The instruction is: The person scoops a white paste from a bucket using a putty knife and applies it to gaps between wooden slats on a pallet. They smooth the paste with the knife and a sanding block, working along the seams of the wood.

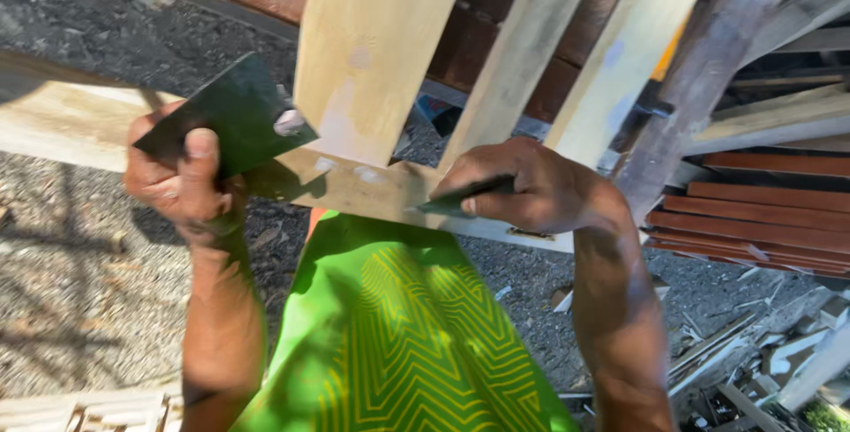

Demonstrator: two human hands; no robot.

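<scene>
Outdoors over gravel, a pale wooden rail [354,189] runs left to right. The right hand [531,189] clamps a dark scraper blade [465,195] against it; the left hand [181,175] grips a green plate [226,113] above the rail's left end.

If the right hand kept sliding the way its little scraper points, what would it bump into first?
Probably the pale putty patches on the wooden crosspiece, since the right hand aims its dark scraper leftward along it.
</scene>
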